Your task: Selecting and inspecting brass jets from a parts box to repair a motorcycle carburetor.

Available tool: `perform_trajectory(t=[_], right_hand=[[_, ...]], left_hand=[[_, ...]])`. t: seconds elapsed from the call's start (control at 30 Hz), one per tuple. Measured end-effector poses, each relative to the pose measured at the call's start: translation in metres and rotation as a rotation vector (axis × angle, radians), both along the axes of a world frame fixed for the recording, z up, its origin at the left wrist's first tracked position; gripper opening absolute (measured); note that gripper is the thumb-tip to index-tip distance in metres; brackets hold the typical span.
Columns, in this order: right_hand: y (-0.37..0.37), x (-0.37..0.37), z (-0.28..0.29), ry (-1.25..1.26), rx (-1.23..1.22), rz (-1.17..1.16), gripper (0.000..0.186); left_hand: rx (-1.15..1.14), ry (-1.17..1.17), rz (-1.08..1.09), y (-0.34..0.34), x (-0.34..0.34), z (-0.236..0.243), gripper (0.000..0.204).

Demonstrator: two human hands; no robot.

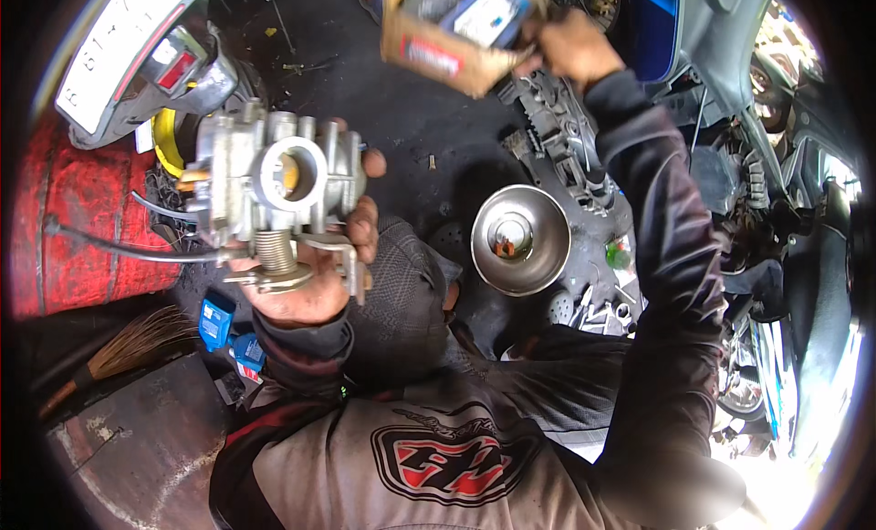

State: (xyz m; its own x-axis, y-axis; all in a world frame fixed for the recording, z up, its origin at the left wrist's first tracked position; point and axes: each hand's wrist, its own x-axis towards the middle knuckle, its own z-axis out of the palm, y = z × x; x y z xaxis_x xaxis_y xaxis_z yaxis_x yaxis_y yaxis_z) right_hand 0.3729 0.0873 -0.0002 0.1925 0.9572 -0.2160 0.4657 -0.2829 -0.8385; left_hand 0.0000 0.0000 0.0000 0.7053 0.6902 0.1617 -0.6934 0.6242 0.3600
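My left hand (306,297) is raised at the left, closed around a silver metal carburetor (274,206). Its round bore faces up toward me, a coiled spring shows on its near side, and a thin dark hose sticks out leftward. At the top of the head view, my right hand (577,51) grips the right corner of an open cardboard box (474,78). Inside the box lies a blue-and-white package (488,17); the rest of its contents is hard to make out. Below it on the floor stands a steel bowl (550,254) with small brownish parts in it.
A black ribbed part (566,133) lies beneath my right forearm, with hand tools (607,318) near the bowl. To the left are a red drum (87,220), a straw broom (137,347) and blue bottles (215,324). Motorcycle parts (757,183) crowd the right side.
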Motion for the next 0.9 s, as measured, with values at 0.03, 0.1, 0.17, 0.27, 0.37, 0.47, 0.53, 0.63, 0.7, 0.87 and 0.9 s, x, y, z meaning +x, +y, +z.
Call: perform_trajectory(t=[0.03, 0.1, 0.17, 0.27, 0.37, 0.47, 0.53, 0.63, 0.7, 0.87, 0.9], right_hand=[[-0.012, 0.004, -0.03, -0.057, 0.018, 0.077, 0.037], [-0.014, 0.009, -0.112, -0.084, -0.009, 0.102, 0.032], [-0.024, 0.0, -0.185, -0.516, 0.065, 0.351, 0.034], [-0.035, -0.015, -0.272, -0.33, -0.01, 0.056, 0.037], [-0.035, -0.024, -0.33, -0.062, -0.128, -0.062, 0.04], [-0.046, -0.033, -0.355, -0.113, -0.086, -0.098, 0.041], [-0.057, -0.032, -0.354, -0.158, -0.145, -0.174, 0.041], [-0.1, -0.01, -0.33, -0.046, -0.093, -0.143, 0.042], [-0.138, -0.011, -0.308, -0.768, 0.036, -0.319, 0.034], [-0.286, 0.097, -0.182, -0.214, -0.37, 0.256, 0.041], [-0.312, 0.102, -0.172, -0.273, -0.341, 0.272, 0.04]], left_hand=[[0.05, 0.004, 0.019, 0.001, -0.002, 0.003, 0.096], [0.015, 0.118, 0.095, 0.012, -0.006, -0.003, 0.09], [0.004, 0.181, 0.045, 0.026, -0.011, -0.01, 0.087], [0.03, 0.245, -0.059, 0.059, -0.016, -0.039, 0.087], [0.085, 0.18, -0.138, 0.082, -0.006, -0.094, 0.092], [0.026, 0.306, -0.096, 0.084, 0.009, -0.142, 0.094], [0.019, 0.213, -0.293, 0.082, 0.024, -0.168, 0.103], [-0.019, 0.113, -0.499, 0.071, 0.051, -0.209, 0.12], [-0.152, 0.27, -0.421, 0.055, 0.058, -0.228, 0.108], [-0.067, 0.523, -0.488, 0.03, 0.102, -0.277, 0.084], [-0.044, 0.492, -0.456, 0.022, 0.111, -0.282, 0.073]])
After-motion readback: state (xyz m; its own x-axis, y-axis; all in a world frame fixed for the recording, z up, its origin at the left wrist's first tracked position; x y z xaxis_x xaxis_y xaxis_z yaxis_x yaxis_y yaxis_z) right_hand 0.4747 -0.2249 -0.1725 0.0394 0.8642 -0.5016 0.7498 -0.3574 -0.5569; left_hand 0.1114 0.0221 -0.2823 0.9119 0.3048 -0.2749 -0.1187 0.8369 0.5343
